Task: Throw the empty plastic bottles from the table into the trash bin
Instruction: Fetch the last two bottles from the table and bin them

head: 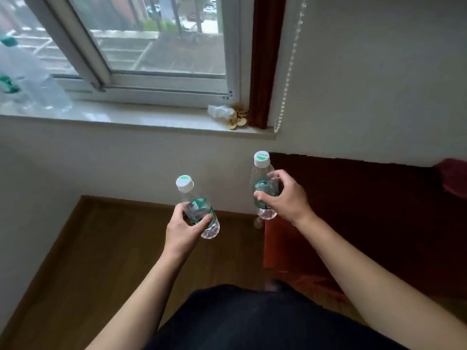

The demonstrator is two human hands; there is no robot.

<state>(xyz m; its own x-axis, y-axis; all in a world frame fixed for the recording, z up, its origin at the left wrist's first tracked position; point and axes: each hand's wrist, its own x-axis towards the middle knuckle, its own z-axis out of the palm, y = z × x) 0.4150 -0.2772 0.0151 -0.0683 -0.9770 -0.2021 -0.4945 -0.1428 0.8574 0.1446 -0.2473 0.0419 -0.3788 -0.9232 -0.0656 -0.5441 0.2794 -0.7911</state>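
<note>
Clear plastic bottle with a white-and-green cap and green label [196, 204], that's what my left fingers [180, 209] are wrapped around. They curl round the label band with the thumb closing on the near side, so my left hand [182, 231] has a full grip. It's in mid-air out in front of me, cap tipped up and a little to the left.

My right fingers [276, 176] come over a second clear plastic bottle of the same kind [259, 173] and pinch it at the label against the thumb. My right hand [286, 198] has that one nearly upright and higher. Both look see-through right down to the base, and they're apart, not touching.

Below them is brown wooden floor [113, 248] running up to a white wall [139, 160]. Off to the right is a dark red covered surface [366, 210]; can't tell if it's a bed.

Higher up, the white windowsill [126, 117] has a crumpled clear wrapper [219, 111] and a gold trinket [237, 118] at its right end, just beside a dark red curtain [262, 59]. A bead chain [290, 66] hangs down the wall next to that. At the sill's far left are blurry clear bottles with green caps [25, 79]. My dark clothing [252, 319] fills the bottom.
</note>
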